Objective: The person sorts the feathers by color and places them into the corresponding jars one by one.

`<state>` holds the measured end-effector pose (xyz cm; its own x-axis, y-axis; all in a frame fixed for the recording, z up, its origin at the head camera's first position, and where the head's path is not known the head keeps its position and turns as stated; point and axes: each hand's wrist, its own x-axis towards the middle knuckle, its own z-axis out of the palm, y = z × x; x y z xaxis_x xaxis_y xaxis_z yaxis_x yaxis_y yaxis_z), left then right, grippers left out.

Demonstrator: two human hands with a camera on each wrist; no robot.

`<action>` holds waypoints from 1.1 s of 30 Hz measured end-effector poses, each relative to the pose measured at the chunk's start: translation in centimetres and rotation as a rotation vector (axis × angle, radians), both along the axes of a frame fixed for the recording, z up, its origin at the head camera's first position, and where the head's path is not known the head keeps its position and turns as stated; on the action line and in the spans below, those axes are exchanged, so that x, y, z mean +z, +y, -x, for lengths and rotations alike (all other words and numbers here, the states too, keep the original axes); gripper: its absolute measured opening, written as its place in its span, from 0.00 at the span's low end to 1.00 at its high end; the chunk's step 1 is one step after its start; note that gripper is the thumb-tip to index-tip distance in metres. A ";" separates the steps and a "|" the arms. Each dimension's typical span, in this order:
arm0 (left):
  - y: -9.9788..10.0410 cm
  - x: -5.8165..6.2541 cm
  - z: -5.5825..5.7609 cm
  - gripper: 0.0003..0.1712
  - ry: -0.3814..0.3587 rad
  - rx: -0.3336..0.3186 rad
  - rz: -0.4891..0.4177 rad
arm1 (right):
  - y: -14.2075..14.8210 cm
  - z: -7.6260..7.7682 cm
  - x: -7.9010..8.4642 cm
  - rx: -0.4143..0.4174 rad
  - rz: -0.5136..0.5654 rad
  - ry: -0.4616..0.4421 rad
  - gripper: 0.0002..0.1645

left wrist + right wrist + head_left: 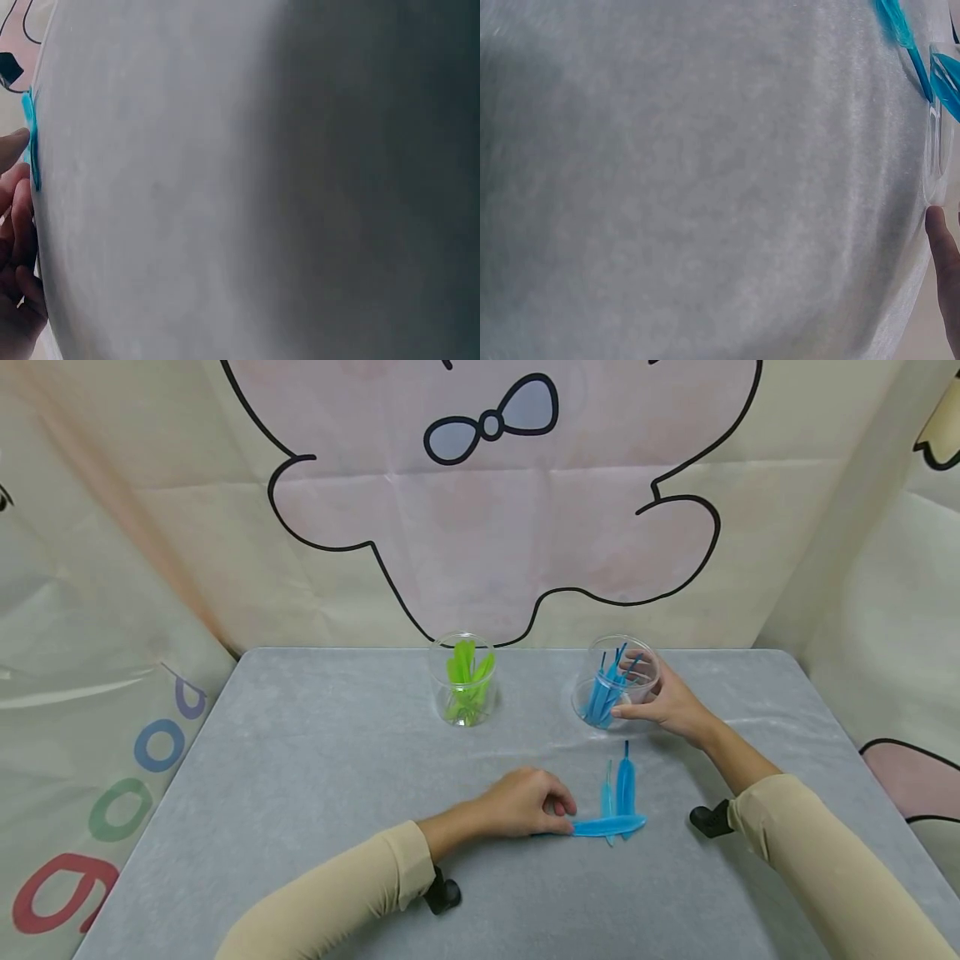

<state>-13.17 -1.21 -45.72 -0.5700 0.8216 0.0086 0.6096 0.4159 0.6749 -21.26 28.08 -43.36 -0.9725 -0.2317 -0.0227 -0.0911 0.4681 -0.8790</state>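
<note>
My right hand [671, 702] grips a clear plastic cup [645, 681], thumb on the near side and fingers behind, seen through its wall. The cup leans a little and holds several blue feathers [606, 693], quills up. On the table, my left hand [525, 803] pinches a blue feather [611, 826] near its quill end. That feather lies crosswise over the lower ends of a blue feather [626, 785] and a paler blue feather [607, 793]. In the left wrist view, the thumb [13, 146] overlaps the blue feather's edge.
A second clear cup [442, 697] with several green feathers [467, 677] stands at the back of the grey table [337, 735], left of the cup in my right hand. A printed cloth [600, 527] hangs behind the table's far edge.
</note>
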 end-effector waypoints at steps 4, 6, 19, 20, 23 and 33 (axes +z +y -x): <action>0.1 0.0 -0.2 0.09 0.062 -0.001 0.017 | 0.1 0.1 -0.1 0.006 -0.006 0.002 0.55; 0.2 0.1 -0.2 0.09 0.074 -0.002 0.020 | 0.1 0.1 -0.1 0.006 -0.010 0.002 0.55; 0.3 0.2 -0.4 0.04 0.057 0.003 0.029 | 0.0 0.1 0.0 0.005 -0.024 -0.003 0.54; 0.3 0.2 -0.4 0.03 0.058 0.002 0.031 | 0.0 0.1 0.0 0.007 -0.024 -0.002 0.54; 0.3 0.2 -0.4 0.03 0.043 -0.005 0.027 | 0.0 0.1 -0.1 0.008 -0.019 -0.003 0.54; 0.8 0.5 -0.3 0.05 0.005 0.006 0.070 | -0.1 -0.1 0.2 -0.004 0.010 -0.018 0.53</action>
